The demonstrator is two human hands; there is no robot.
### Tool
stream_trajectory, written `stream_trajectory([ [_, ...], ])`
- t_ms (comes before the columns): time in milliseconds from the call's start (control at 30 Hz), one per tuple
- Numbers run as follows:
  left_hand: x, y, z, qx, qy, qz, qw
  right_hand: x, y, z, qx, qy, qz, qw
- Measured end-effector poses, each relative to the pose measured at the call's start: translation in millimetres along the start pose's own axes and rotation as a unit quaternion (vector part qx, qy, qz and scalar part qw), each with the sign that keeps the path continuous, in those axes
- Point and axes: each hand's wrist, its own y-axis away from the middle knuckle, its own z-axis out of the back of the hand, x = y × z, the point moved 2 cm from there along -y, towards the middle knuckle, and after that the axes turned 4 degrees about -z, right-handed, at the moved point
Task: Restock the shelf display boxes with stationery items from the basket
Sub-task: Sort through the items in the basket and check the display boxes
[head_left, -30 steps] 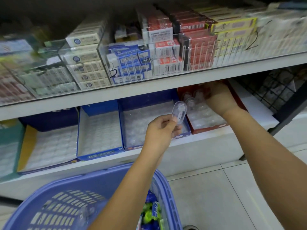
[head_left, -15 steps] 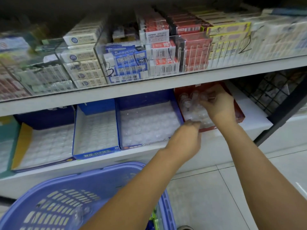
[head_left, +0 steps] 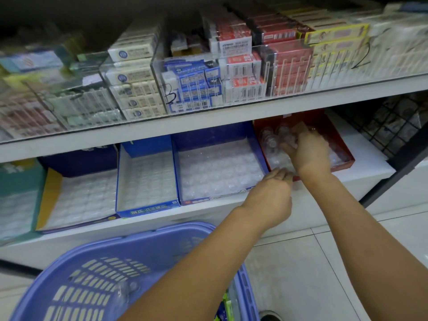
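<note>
A red display box point(head_left: 345, 159) sits at the right end of the lower shelf, partly filled with small clear plastic cases point(head_left: 270, 139). My right hand point(head_left: 309, 152) is inside it, fingers bent over a cluster of those cases. My left hand point(head_left: 271, 193) is at the box's front left corner, fingers pinched downward on a clear case that only glints at the fingertips. The blue basket point(head_left: 141, 240) is below my left forearm, with colourful packets showing at its right edge.
Left of the red box stand several blue display boxes point(head_left: 215, 201) lined with clear moulded trays. The upper shelf point(head_left: 231, 112) holds stacked stationery packs behind acrylic dividers. A black wire rack point(head_left: 393, 126) borders the right side. Below is tiled floor point(head_left: 301, 262).
My left hand carried the clear case from above the blue box rightward and down to the red box's front corner. My right hand shifted slightly forward inside the red box.
</note>
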Motion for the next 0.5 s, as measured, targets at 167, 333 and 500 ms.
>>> stream_trajectory([
  [167, 0, 1, 6, 0.014, 0.025, 0.002, 1.000, 7, -2, 8, 0.043, -0.004, -0.023, 0.999],
  [333, 8, 58, 12, -0.122, 0.173, 0.004, 0.977, 41, 23, 41, 0.030, 0.017, -0.008, 0.999],
  [500, 74, 188, -12, -0.260, 0.262, 0.201, 0.908, 141, 98, 62, 0.145, -0.108, 0.180, 0.967],
])
